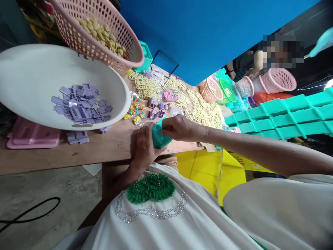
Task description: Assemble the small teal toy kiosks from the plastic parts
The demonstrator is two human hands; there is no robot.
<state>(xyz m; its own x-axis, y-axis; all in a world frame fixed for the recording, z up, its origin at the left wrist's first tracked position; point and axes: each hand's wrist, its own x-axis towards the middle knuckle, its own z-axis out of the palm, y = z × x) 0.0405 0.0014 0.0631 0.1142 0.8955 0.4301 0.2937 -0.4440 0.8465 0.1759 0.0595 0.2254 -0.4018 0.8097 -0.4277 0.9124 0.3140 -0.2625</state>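
A teal plastic box (158, 136), small and tilted, is wrapped by the fingers of my left hand (145, 145) at the table's front edge. My right hand (180, 127) reaches in from the right, its fingers curled closed against the upper right side of the box. Whatever those fingers pinch is hidden. Just beyond my hands lie purple plastic parts (154, 113) and small bags of yellow and orange pieces (134, 109). A clear bag with a pink piece (169, 96) lies farther back.
To the left, a white basin (23, 83) holds purple parts, with a pink basket (70, 31) of beige pieces behind it. Cream plastic frames (208, 116) spread across the table (114, 149). Teal trays (286, 114) stand at right; another person (257, 60) sits beyond.
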